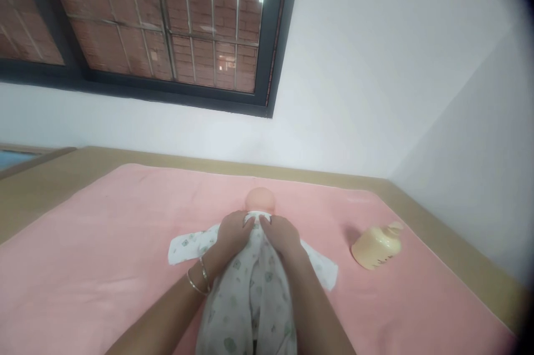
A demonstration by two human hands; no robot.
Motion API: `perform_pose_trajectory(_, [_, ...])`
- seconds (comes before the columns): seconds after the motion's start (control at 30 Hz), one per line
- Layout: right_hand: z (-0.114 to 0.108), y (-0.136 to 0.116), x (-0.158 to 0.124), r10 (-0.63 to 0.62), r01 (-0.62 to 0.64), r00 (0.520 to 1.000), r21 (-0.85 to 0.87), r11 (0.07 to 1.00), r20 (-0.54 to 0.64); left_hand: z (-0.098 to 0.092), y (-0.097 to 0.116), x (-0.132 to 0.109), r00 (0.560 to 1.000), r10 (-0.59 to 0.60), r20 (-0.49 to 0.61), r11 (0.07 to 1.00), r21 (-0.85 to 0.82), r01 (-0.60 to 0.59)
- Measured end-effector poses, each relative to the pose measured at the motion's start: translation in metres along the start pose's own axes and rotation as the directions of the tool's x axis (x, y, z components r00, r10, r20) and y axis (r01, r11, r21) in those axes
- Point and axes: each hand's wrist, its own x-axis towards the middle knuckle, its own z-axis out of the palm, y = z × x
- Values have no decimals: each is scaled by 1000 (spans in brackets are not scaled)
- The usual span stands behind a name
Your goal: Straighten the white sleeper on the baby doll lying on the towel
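Our left hand (pixel 234 231) and right hand (pixel 282 233) gripping a printed fabric garment (pixel 236 299), smooth round-headed doll (pixel 260 199), glossy bottle (pixel 375 247) near the table's (pixel 459 257) right edge, contents unclear

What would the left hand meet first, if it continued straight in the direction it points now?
Most likely the round head, apparently a doll's, just past the printed garment that the left hand touches; exact depth is unclear.
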Motion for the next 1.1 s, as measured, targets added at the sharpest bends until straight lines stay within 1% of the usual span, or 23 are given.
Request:
perform_pose_trajectory(0.07, [-1, 4, 5, 15, -18, 998, 48, 999, 58, 2, 1, -1, 999, -10, -35, 1000, -5, 9])
perform_pose_trajectory(0.1, [-2, 5, 5, 15, -18, 998, 49, 999, 65, 2, 1, -1, 999, -5, -51, 1000, -6, 4])
perform_pose_trajectory(0.17, [-4, 2, 0, 6, -6, 1000, -5, 1000, 27, 2, 0, -2, 997, 25, -77, 1000, -3, -26])
perform_pose_trajectory(0.27, [-5, -8, -11, -52, 43, 996, -116, 992, -75, 2, -1, -1, 994, 70, -83, 997, 19, -69])
perform_pose_trajectory(0.33, [-4, -12, -14, -80, 65, 991, -130, 989, -111, 2, -2, -1, 995, 79, -62, 996, 41, -77])
perform_pose_trajectory(0.37, [-3, -13, -13, -67, 53, 991, -122, 991, -113, 3, -2, -1, 995, 83, -49, 996, 49, -80])
perform_pose_trajectory(0.43, [-2, -12, -8, -1, -6, 997, -90, 996, -76, 4, -2, -2, 995, 91, -39, 994, 64, -88])
perform_pose_trajectory(0.53, [-2, -7, -2, 61, -61, 998, -28, 998, 22, 5, -1, -2, 989, 116, -96, 990, 86, -108])
perform_pose_trajectory(0.57, [-4, -7, -2, 60, -59, 998, -26, 998, 28, 6, 0, -3, 983, 139, -119, 987, 95, -128])
perform_pose_trajectory(0.63, [-6, -8, -8, 21, -22, 1000, -63, 998, -13, 6, -1, -2, 974, 178, -140, 981, 107, -164])
perform_pose_trajectory(0.67, [-6, -10, -12, -12, 8, 999, -92, 996, -44, 6, -1, -2, 976, 176, -131, 980, 112, -162])
perform_pose_trajectory(0.77, [-6, -15, -19, -110, 92, 987, -153, 984, -113, 5, -2, -1, 994, 98, -51, 988, 123, -91])
perform_pose_trajectory(0.83, [-4, -14, -16, -100, 78, 987, -166, 983, -128, 4, -1, -1, 996, 92, -11, 987, 136, -89])
perform_pose_trajectory(0.9, [-3, -10, -10, -32, 20, 996, -138, 990, -85, 3, 1, -1, 988, 147, -37, 979, 146, -140])
perform_pose_trajectory(0.97, [-4, -5, -4, 18, -18, 1000, -78, 997, -4, 2, 4, -2, 977, 196, -88, 973, 140, -182])
perform_pose_trajectory(1.03, [-7, -3, -5, -4, 6, 1000, -47, 999, 29, 1, 4, -2, 979, 180, -96, 978, 123, -168])
perform_pose_trajectory(1.1, [-9, -5, -10, -64, 63, 998, -63, 996, -13, 1, 1, -1, 989, 140, -48, 983, 126, -133])
